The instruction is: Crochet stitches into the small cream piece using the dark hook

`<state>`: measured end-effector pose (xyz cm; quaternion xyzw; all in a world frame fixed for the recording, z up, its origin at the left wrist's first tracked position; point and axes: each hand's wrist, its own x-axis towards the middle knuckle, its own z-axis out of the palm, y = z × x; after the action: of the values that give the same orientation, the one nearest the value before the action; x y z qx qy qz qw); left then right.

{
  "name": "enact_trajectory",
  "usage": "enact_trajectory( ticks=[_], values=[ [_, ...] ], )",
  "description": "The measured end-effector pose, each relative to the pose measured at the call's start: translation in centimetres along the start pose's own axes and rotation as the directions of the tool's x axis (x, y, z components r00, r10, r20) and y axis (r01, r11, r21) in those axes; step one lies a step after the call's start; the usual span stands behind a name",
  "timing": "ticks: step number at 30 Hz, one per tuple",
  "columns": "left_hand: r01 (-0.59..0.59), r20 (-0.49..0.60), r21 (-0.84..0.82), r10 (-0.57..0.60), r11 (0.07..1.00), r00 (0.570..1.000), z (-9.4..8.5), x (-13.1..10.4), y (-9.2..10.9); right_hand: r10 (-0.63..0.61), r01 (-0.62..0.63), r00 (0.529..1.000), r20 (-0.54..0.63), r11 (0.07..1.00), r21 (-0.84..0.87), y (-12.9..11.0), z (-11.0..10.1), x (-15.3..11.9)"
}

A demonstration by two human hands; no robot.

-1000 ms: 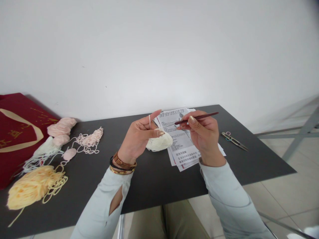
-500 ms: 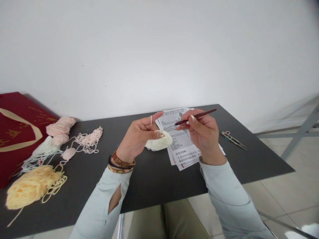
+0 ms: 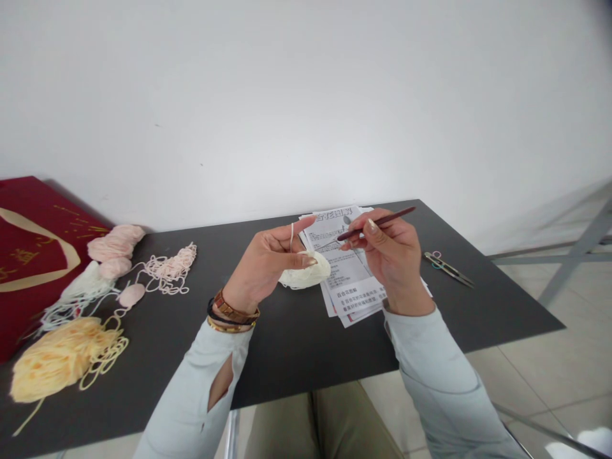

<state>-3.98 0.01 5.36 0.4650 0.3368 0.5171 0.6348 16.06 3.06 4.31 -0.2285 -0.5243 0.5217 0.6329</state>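
A strand of white yarn (image 3: 292,237) runs over the index finger of my left hand (image 3: 268,258). That finger points out to the right, while the thumb and other fingers pinch the yarn. Just beyond the thumb is a cream-white skein (image 3: 306,275), partly covered by my hand; whether it touches the hand I cannot tell. My right hand (image 3: 394,252) grips a crochet hook (image 3: 382,222) by its dark red handle, pen-like. Its thin metal shaft points left toward the pinched yarn. The hook's tip is too small to make out clearly.
Printed sheets (image 3: 347,280) lie under and behind my hands. To the right are small scissors (image 3: 447,266). On the left lie a yellow skein (image 3: 57,360), pink yarn balls (image 3: 117,245) and loose pink yarn (image 3: 167,269), beside a red bag (image 3: 29,268). A wall rises behind the black table (image 3: 296,357).
Both hands are almost still. The crochet hook and my left hand have shifted very slightly to the right.
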Motion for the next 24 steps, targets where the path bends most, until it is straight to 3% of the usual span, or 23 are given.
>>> enact_trajectory(
  ticks=[6, 15, 24],
  values=[
    [0.018, 0.009, 0.008, -0.018, 1.000, 1.000, -0.2, 0.0, -0.2, -0.014, 0.013, 0.999, -0.029, 1.000, -0.026, 0.2, 0.0, -0.1],
    [0.049, 0.008, -0.012, -0.049, 0.999, 0.999, -0.3, 0.0, 0.2, 0.081, -0.087, 0.991, 0.105, 0.995, 0.046, -0.8, -0.2, 0.0],
    [0.057, 0.022, 0.008, -0.057, 0.998, 0.998, -0.1, 0.1, 0.0, 0.025, -0.025, 0.999, -0.028, 1.000, -0.012, -0.1, -0.1, 0.0]
  ],
)
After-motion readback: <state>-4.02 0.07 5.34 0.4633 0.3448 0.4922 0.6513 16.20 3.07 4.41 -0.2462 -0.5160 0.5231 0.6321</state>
